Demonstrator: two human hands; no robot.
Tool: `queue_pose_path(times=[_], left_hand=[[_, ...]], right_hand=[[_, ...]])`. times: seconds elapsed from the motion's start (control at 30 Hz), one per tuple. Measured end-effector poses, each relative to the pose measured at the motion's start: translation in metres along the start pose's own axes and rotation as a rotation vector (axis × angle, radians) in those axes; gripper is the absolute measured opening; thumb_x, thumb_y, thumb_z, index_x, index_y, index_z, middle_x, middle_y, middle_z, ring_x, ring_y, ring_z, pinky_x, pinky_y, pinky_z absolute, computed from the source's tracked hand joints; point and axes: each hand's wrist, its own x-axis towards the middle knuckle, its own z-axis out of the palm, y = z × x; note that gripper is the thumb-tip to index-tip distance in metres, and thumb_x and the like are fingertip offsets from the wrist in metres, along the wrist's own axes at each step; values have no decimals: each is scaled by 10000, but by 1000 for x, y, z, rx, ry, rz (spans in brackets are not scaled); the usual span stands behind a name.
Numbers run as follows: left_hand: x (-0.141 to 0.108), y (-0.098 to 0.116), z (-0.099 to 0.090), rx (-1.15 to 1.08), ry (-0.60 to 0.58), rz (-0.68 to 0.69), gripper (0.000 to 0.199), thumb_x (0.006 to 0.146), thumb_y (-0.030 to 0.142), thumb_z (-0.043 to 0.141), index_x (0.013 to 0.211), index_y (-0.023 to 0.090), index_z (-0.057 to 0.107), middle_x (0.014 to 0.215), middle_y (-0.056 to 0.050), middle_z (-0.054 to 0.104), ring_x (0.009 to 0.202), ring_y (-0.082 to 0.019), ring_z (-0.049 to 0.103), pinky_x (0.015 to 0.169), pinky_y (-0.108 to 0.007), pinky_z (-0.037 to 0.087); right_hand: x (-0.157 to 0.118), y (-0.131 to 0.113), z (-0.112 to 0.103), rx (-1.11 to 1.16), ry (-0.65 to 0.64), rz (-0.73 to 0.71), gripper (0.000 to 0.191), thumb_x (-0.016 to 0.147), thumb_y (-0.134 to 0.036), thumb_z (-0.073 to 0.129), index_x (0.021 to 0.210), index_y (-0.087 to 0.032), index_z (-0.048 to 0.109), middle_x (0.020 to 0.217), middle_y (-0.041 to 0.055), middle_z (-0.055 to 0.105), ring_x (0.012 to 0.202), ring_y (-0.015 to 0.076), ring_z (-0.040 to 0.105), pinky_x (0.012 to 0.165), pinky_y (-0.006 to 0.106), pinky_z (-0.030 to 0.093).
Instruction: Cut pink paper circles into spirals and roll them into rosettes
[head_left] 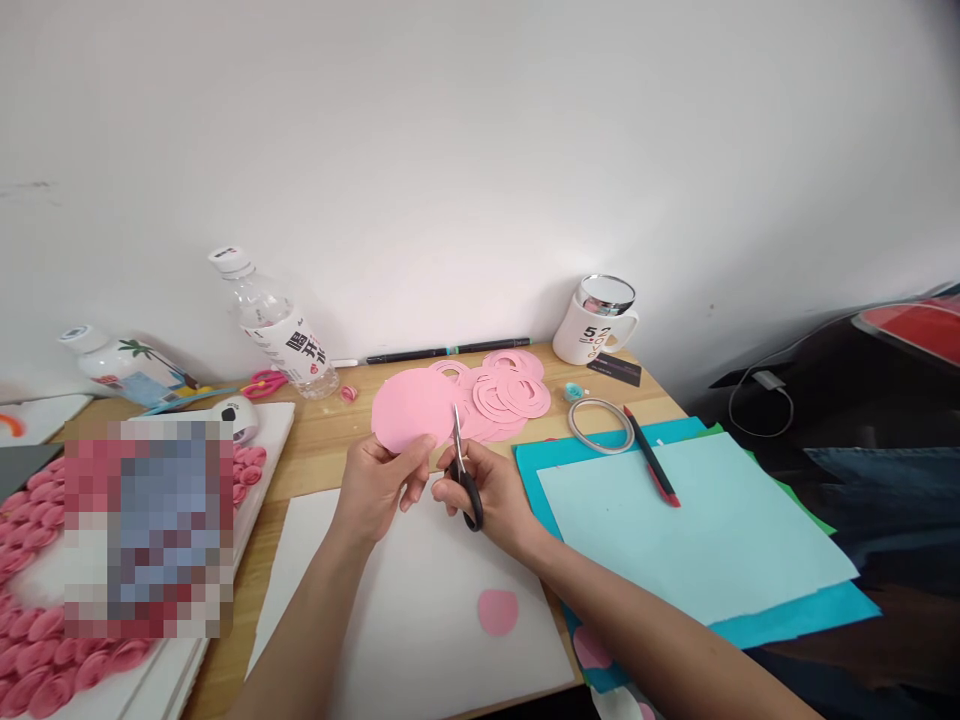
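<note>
My left hand (384, 485) pinches the lower edge of a round pink paper disc (409, 402), thumb on top. In my right hand (487, 488) is a pair of scissors (469, 490) with black handles. Their blades point up and away from me, at the right edge of the disc; whether they touch the paper I cannot tell. Just behind lies a pile of pink paper circles and rings (510, 395) on the wooden table. Under my hands is a white board (420, 610), with a small pink paper piece (498, 611) on it.
A clear bottle (289, 335), a marker (409, 355) and a white mug (589, 330) stand or lie along the wall. On the right are light blue sheets (697, 540), a tape roll (600, 426) and a pen (651, 456). Left lies a board with pink paper rolls (45, 640).
</note>
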Motion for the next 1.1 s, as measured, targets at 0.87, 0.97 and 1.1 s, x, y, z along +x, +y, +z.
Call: queue_pose_path(times=[0.87,0.97,1.1], left_hand=[[0,1,-2,70,-14,8,313,648,274,664,427,143,486,365,39,459,278,-36,357,285,-177,221],[-1,2,-1,52,-16,2,324,649,280,668,424,141,481,357,41,451,274,-35,355,282,-173,216],[-1,4,0,-7,-39,4,301,663,328,664,483,140,514,417,28,513,273,-47,389,266,-178,229]], right_hand=[[1,-5,-2,15,12,-13,367,617,-402,726,814,-198,493,573,-53,498,477,83,427,455,217,341],[1,-5,-2,17,6,-10,348,623,-396,721,795,-197,493,552,-59,493,449,78,441,437,211,343],[0,-3,-1,-1,12,7,343,629,-412,712,778,-199,488,528,-64,491,427,79,443,419,211,341]])
